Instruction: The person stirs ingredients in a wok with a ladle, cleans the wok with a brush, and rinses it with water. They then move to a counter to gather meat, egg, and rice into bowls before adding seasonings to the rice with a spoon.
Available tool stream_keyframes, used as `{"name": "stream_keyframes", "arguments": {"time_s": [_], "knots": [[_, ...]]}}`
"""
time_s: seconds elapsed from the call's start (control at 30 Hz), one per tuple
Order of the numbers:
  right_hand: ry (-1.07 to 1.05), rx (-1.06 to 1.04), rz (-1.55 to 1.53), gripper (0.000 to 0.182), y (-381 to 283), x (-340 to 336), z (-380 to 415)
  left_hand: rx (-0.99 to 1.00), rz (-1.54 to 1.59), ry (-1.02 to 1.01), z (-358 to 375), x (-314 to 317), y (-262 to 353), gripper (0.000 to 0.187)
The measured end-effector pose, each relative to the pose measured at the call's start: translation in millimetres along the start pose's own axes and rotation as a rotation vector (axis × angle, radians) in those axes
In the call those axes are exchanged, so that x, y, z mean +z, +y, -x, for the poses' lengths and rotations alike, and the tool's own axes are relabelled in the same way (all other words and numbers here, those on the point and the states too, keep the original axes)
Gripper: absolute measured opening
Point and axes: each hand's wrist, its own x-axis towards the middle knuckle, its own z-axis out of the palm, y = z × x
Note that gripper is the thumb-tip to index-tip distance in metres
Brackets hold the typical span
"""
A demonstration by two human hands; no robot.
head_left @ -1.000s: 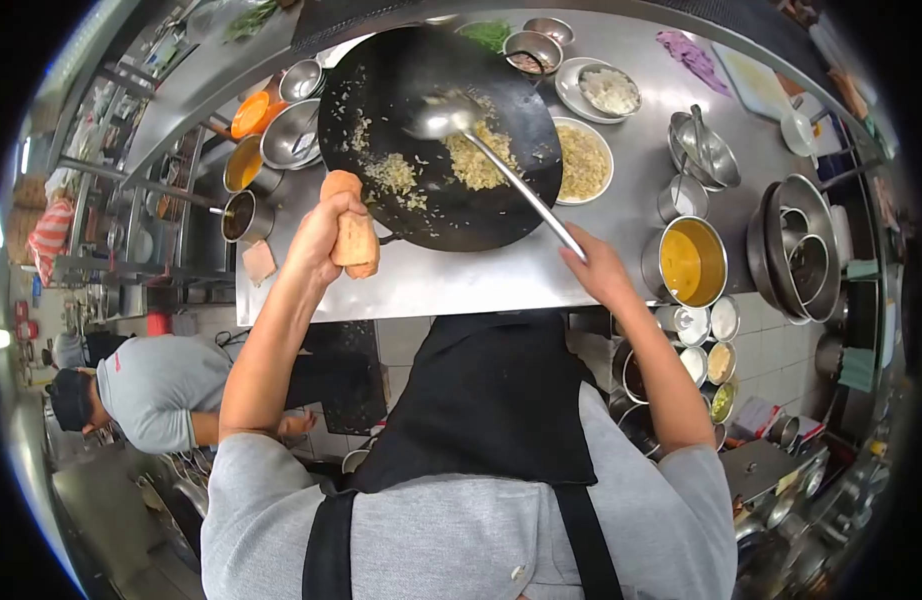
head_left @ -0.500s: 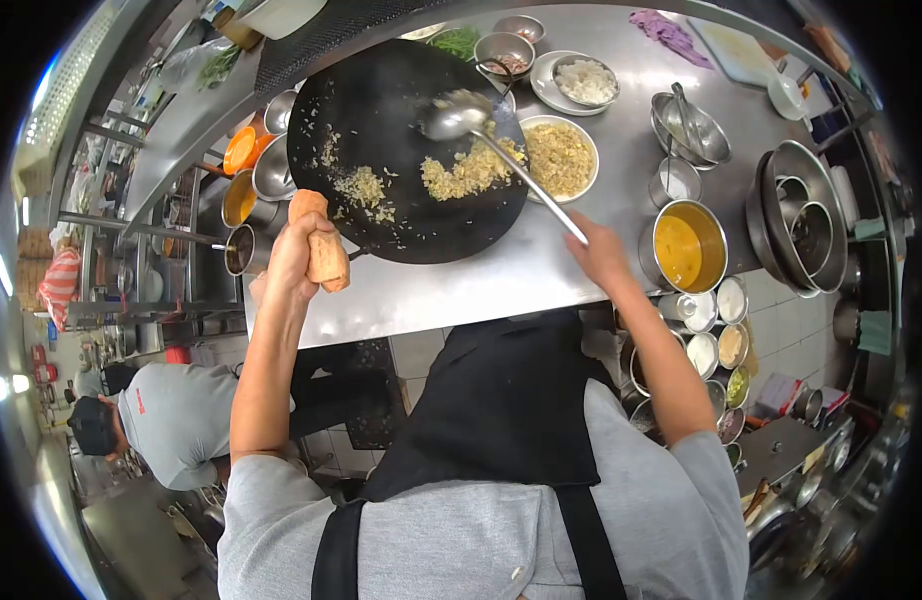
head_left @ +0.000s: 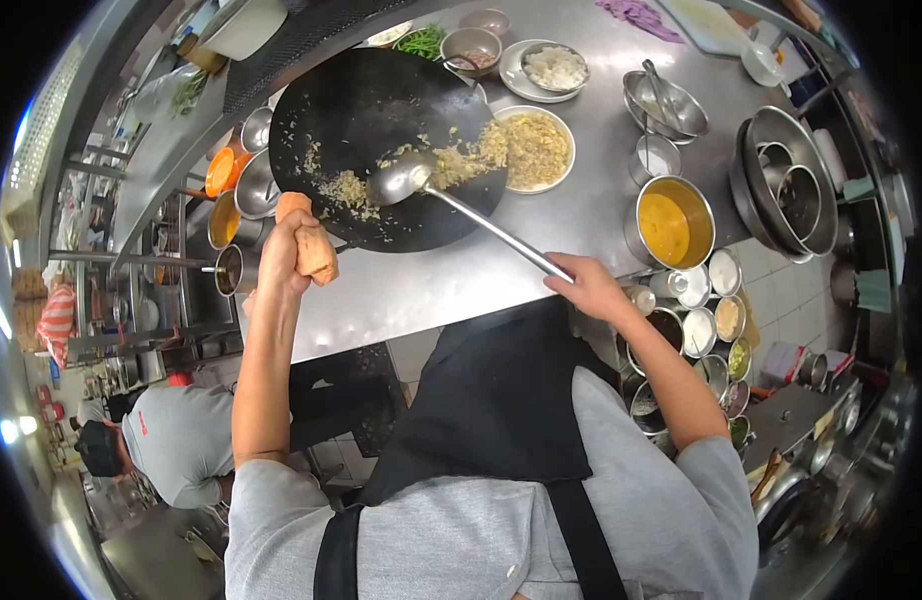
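Observation:
My left hand (head_left: 280,252) is closed round a folded orange-brown cloth (head_left: 316,256) at the near left rim of a black wok (head_left: 356,95); whatever the cloth covers is hidden. In my right hand (head_left: 587,286) is the end of a long metal ladle (head_left: 493,229), its bowl down in the lower middle of the wok. Fried rice (head_left: 459,166) lies in a band from the ladle to the wok's right edge, with scattered grains at the left. That edge adjoins a white plate (head_left: 572,168) heaped with fried rice.
Right of the plate stand a pot of yellow liquid (head_left: 675,226), a bowl with a utensil (head_left: 681,117) and stacked metal pans (head_left: 756,190). A bowl of white rice (head_left: 555,68) sits behind. At lower left, another person (head_left: 176,440) bends over.
The ladle's bowl has moved left and toward me, from the wok's upper right to its lower middle. My right hand has come nearer my body. The rice reaches further over the plate's edge.

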Motion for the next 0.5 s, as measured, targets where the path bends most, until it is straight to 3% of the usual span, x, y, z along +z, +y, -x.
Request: {"name": "stream_keyframes", "arguments": {"time_s": [0.2, 0.27, 0.4, 0.5], "knots": [[0.161, 0.189, 0.505, 0.039, 13.6, -60.7, 34.5, 0.000, 0.034, 0.009, 0.6, -1.2, 2.2, 0.021], [0.276, 0.128, 0.621, 0.038, 36.5, -75.7, 42.6, 0.015, 0.042, 0.022, 1.9, -3.4, 0.8, 0.021], [0.364, 0.087, 0.644, 0.038, 24.2, -81.9, 45.2, 0.015, 0.031, 0.042, 0.8, -8.7, -2.3, 0.022], [0.328, 0.149, 0.474, 0.038, 12.8, -56.8, 22.4, 0.009, 0.002, 0.050, 7.6, -6.7, -0.9, 0.023]]}}
